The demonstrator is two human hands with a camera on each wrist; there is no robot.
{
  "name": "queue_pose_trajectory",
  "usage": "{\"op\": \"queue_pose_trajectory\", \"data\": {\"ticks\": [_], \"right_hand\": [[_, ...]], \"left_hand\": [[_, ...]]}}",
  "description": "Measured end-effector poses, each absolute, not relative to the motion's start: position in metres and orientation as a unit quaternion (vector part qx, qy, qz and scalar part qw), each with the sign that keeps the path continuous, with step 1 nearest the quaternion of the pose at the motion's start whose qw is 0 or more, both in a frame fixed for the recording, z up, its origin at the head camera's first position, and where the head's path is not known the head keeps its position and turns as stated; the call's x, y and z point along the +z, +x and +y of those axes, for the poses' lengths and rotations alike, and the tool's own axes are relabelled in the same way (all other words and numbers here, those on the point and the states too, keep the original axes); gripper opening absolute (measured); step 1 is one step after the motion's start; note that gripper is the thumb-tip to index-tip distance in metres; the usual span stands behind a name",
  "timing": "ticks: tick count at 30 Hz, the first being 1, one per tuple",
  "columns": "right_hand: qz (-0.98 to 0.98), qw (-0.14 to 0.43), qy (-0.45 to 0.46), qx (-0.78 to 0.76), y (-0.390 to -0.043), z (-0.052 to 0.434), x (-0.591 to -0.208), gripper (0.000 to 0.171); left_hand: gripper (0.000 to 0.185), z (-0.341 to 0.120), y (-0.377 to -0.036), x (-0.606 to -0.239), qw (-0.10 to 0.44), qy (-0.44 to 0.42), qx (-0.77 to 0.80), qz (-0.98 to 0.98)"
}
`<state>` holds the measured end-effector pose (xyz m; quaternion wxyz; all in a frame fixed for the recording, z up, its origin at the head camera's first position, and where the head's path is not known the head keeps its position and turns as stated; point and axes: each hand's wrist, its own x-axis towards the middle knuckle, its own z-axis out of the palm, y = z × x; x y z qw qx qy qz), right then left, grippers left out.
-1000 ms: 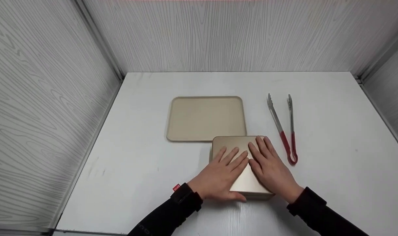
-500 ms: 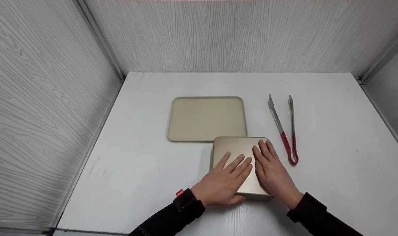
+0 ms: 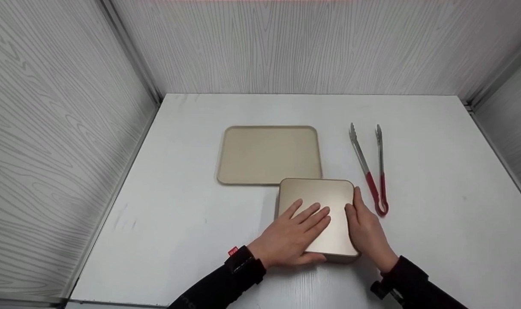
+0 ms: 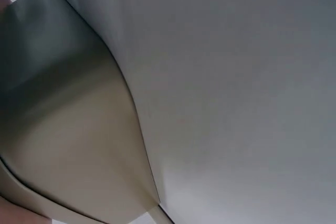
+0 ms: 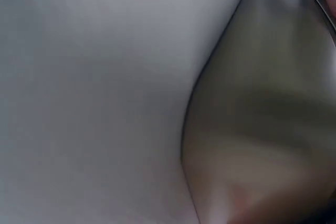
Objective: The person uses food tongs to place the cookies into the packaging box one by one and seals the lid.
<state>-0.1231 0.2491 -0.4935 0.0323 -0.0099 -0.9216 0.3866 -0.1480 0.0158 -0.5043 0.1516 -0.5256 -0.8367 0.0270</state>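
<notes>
Both hands on gold tin, near counter edge.
Beige tray (image 3: pixel 269 154) behind; left hand (image 3: pixel 292 236) spread flat on tin (image 3: pixel 324 201) lid; right hand (image 3: pixel 365 231) seems to cup its right edge, grip unclear; tongs (image 3: pixel 371 171) right. Tin likely stiff, light, slippery: take by side edges.

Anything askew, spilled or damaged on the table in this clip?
Nothing stands out. The gold tin sits flat with its lid on, left hand resting on top, right hand along its right edge. The beige tray and red-handled tongs lie flat and undamaged.
</notes>
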Motion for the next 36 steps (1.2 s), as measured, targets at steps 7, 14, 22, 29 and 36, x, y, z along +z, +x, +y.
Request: {"op": "queue_pose_trajectory", "data": {"ticks": [7,14,22,29,36], "right_hand": [[-0.926,0.039,-0.04,0.373,-0.124,0.25,-0.49,0.053],[-0.92,0.059,-0.051,0.385,-0.128,0.25,-0.488,0.048],[-0.914,0.059,-0.067,0.396,-0.13,0.25,-0.489,0.047],[-0.927,0.015,-0.067,0.368,-0.131,0.255,-0.487,0.051],[-0.944,0.017,-0.027,0.328,-0.143,0.264,-0.477,0.045]], "left_hand": [[0.095,0.019,-0.148,-0.499,0.139,-0.538,0.023,-0.831],[0.085,0.023,-0.147,-0.496,0.163,-0.552,0.018,-0.818],[0.082,0.024,-0.148,-0.496,0.171,-0.56,0.012,-0.81],[0.081,0.024,-0.149,-0.498,0.165,-0.562,0.004,-0.811],[0.061,0.013,-0.162,-0.496,0.112,-0.449,-0.114,-0.879]]}}
